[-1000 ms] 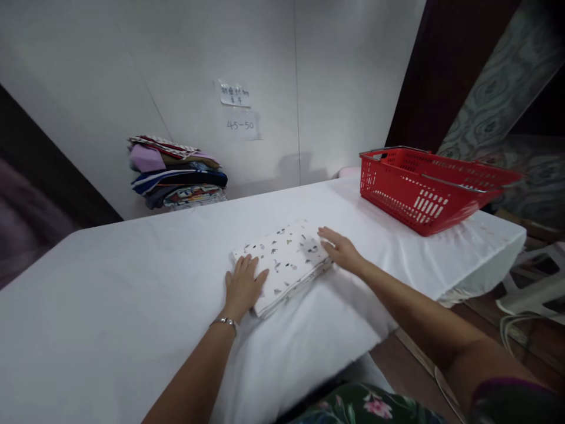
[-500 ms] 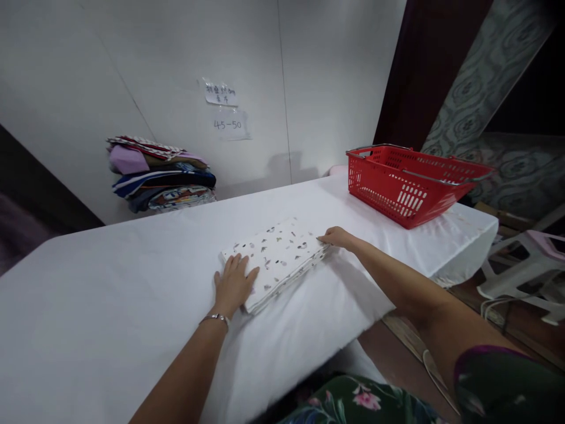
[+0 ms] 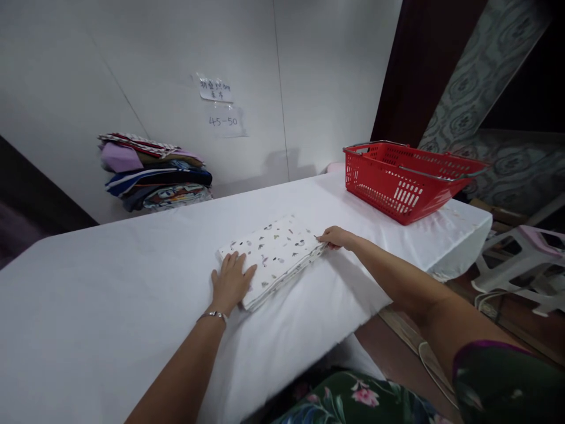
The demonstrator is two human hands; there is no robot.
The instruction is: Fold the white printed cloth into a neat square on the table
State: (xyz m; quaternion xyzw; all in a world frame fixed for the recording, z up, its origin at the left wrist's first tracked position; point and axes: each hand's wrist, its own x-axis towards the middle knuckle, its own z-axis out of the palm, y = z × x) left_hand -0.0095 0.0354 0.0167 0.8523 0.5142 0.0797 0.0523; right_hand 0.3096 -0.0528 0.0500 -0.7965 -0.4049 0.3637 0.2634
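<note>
A folded white cloth [image 3: 278, 250] with small grey and brown prints lies flat on the white-covered table [image 3: 132, 282], its layers showing along the near edge. My left hand [image 3: 230, 284] rests on the cloth's left end, fingers spread and palm down. At the right end, my right hand [image 3: 336, 237] pinches the cloth's corner between thumb and fingers. The undersides of the right fingers are hidden.
A red plastic basket [image 3: 397, 185] with metal handles stands at the table's back right. Several folded fabrics form a stack [image 3: 156, 174] at the back left, against the wall. Paper signs [image 3: 223, 121] are taped there. A white plastic stool [image 3: 516, 265] stands right of the table.
The whole view has shifted slightly. Both hands keep their places on the folded cloth, and nothing else has visibly moved.
</note>
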